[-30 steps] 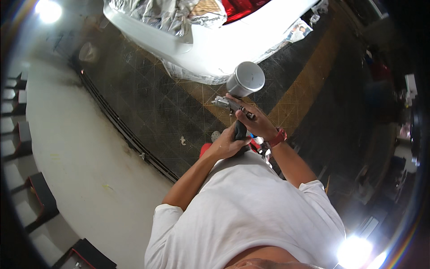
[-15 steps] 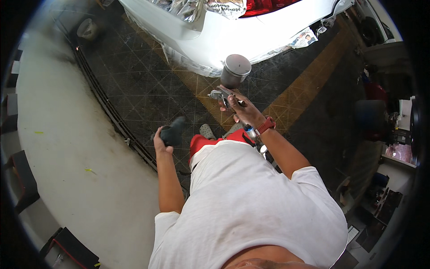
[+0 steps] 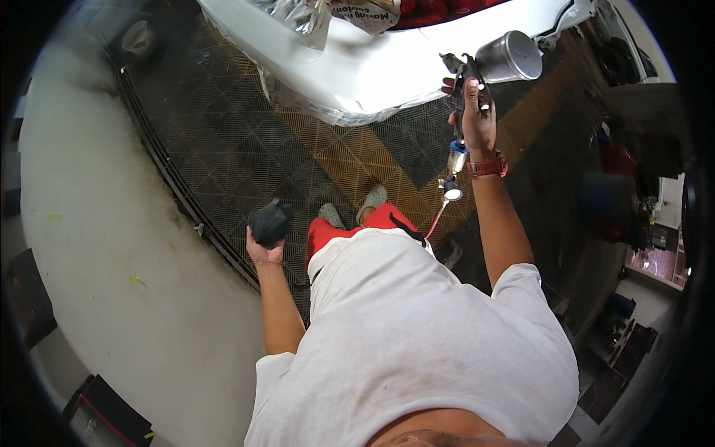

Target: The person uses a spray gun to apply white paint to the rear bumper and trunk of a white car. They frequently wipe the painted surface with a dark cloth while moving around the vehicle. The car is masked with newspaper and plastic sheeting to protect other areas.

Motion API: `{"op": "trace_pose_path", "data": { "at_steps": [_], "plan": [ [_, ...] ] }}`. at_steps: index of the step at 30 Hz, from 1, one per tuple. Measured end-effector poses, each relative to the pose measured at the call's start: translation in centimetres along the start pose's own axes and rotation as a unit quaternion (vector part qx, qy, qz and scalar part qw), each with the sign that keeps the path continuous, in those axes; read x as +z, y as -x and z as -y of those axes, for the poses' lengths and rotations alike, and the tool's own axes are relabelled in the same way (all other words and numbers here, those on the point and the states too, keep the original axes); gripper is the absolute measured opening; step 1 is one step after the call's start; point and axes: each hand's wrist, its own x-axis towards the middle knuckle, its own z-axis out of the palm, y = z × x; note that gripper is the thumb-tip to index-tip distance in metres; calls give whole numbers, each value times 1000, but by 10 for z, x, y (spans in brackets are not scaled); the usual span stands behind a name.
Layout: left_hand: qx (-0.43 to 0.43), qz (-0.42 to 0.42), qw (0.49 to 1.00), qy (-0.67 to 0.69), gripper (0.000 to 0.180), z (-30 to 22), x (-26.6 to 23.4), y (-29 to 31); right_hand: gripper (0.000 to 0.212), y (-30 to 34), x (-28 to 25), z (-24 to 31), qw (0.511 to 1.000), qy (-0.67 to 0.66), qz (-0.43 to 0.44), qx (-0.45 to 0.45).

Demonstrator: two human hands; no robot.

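My right hand point(image 3: 480, 123) is wrapped round the grip of a spray gun point(image 3: 467, 73), held out at the right beside the white car bumper point(image 3: 350, 74). The gun's silver metal cup point(image 3: 510, 57) tilts to the right. Below the grip hang a small filter with a blue top point(image 3: 456, 153) and a round gauge point(image 3: 451, 191), from which a thin air hose point(image 3: 438, 220) runs down toward my waist. Lower left, my left hand point(image 3: 264, 252) is closed on a dark, bunched cloth point(image 3: 270, 222), apart from the car.
Newspaper and plastic masking point(image 3: 365, 15) cover parts of the car near its red tail light point(image 3: 439, 11). A pale wall point(image 3: 104, 223) curves along the left, with a bucket point(image 3: 138, 39) at the far left. Ribbed floor tiles point(image 3: 246, 141) lie underfoot; shelves point(image 3: 659, 253) stand at the right.
My right hand has swung right and farther out with the spray gun, and its cup now leans over. My left hand has shifted slightly toward me; the cloth looks more bunched.
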Motion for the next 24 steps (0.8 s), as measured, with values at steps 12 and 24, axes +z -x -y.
{"op": "trace_pose_path", "data": {
  "at_steps": [12,24],
  "plan": [
    [16,131,991,-10,45,57,116,-5,34,-12,72,-25,995,-77,56,-19],
    [-146,226,954,-131,47,-27,190,-72,57,-8,186,4,992,88,-19,-88]
  ]
}}
